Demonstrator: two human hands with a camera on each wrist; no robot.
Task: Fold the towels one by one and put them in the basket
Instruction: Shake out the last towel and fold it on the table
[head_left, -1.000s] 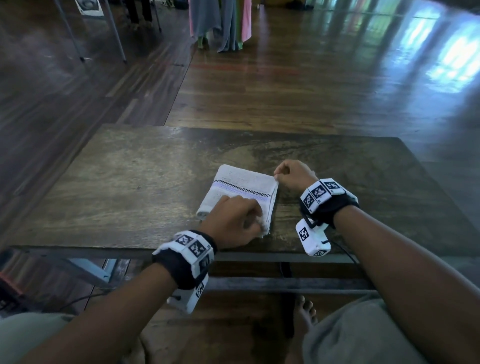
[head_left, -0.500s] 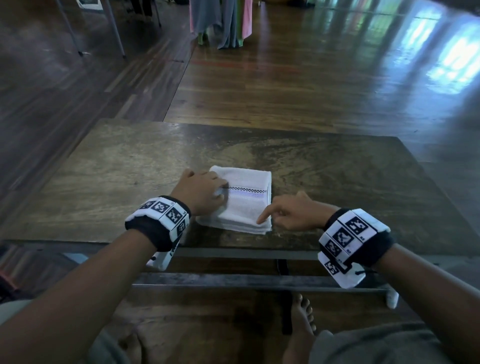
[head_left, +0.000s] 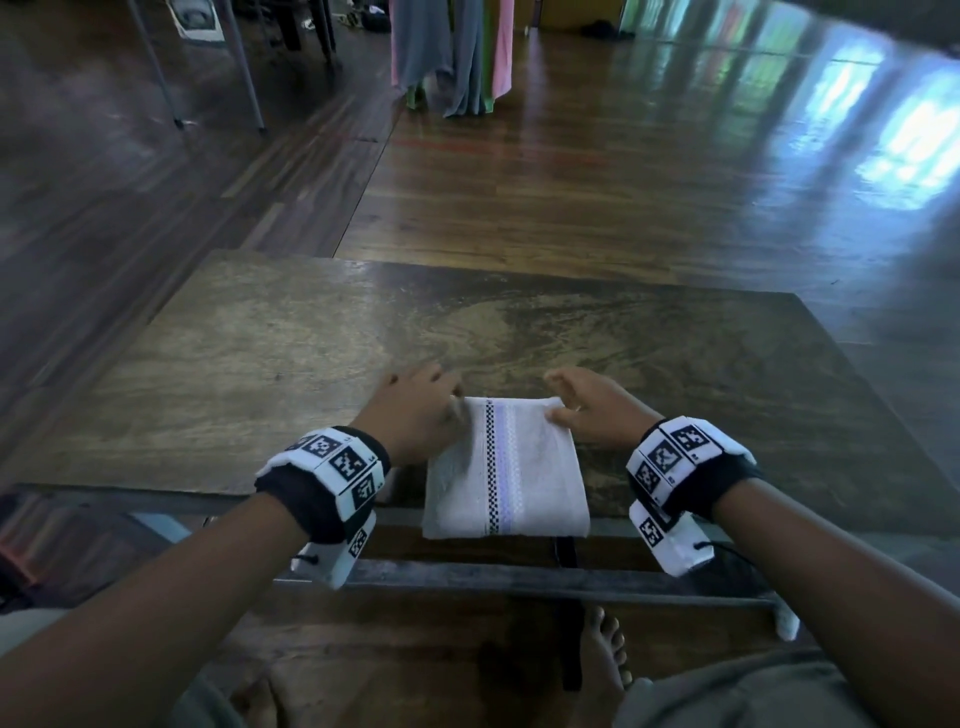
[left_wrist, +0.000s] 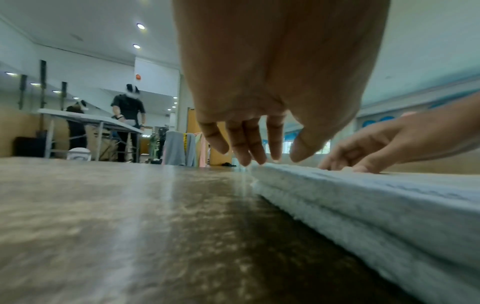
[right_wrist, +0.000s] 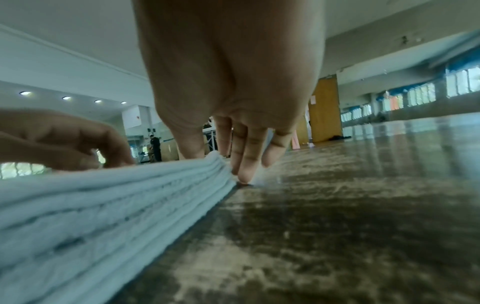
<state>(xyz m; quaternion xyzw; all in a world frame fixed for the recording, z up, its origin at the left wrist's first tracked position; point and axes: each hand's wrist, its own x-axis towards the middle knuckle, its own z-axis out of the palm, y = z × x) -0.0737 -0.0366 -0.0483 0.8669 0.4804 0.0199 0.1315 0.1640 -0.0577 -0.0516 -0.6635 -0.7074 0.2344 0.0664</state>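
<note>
The folded white towel (head_left: 506, 467) lies on the wooden bench (head_left: 260, 364) right in front of me, its near edge hanging just over the bench's front rim, a checked black band and a pale lilac stripe running away from me along its top. From the right wrist view I count several stacked layers, so I judge the folding of this towel as done or nearly so.

My left hand (head_left: 415, 410) sits at the far left corner, fingers loosely bent with their tips touching the top edge; it grasps nothing that I can see. My right hand (head_left: 587, 410) is at the far right corner: the thumb rests on top and the fingers (right_wrist: 244, 160) go down beside the stack to the bench, a light pinch of that corner.

No basket shows in any view. So the step in hand is squaring off and taking hold. Next, I think, both hands need to slide under or clamp the stack evenly, so the layers do not splay when I lift it.
</note>
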